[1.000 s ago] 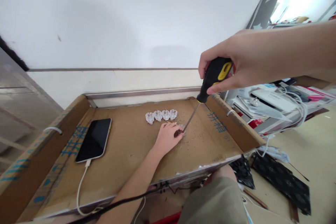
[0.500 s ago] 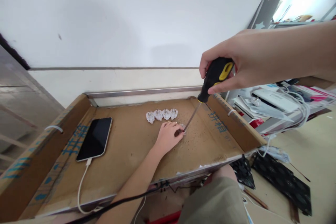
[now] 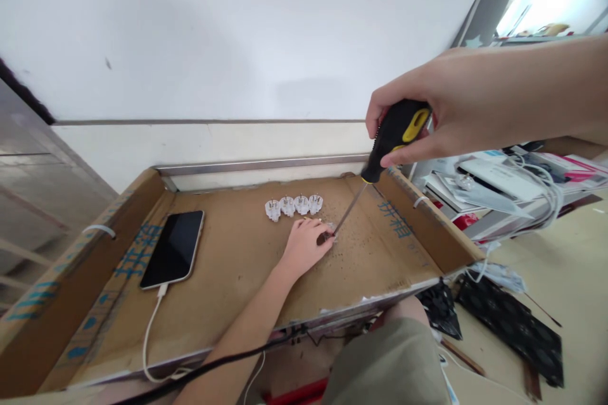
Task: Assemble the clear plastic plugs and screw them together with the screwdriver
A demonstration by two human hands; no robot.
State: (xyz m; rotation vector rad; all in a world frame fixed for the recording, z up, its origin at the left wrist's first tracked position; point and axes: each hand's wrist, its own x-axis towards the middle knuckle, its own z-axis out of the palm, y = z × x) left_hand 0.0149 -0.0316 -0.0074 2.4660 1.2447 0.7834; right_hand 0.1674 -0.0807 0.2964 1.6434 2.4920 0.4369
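My right hand [image 3: 441, 107] is closed round the black and yellow handle of a screwdriver [image 3: 396, 136]. Its thin shaft slants down and left to a small clear part [image 3: 329, 232] on the cardboard tray [image 3: 237, 266]. My left hand [image 3: 304, 247] rests on the tray with its fingers pinched on that part, right at the screwdriver's tip. Just beyond the left hand, several small white plug parts [image 3: 294, 205] stand in a row.
A black phone [image 3: 173, 248] lies face up at the tray's left, with a white cable [image 3: 149, 342] running off the front edge. Papers, boxes and white cables [image 3: 498, 180] are heaped to the right. Black mesh pieces [image 3: 513, 323] lie on the floor.
My right hand and the screwdriver handle have drifted slightly right. My left hand stays in place on the small part.
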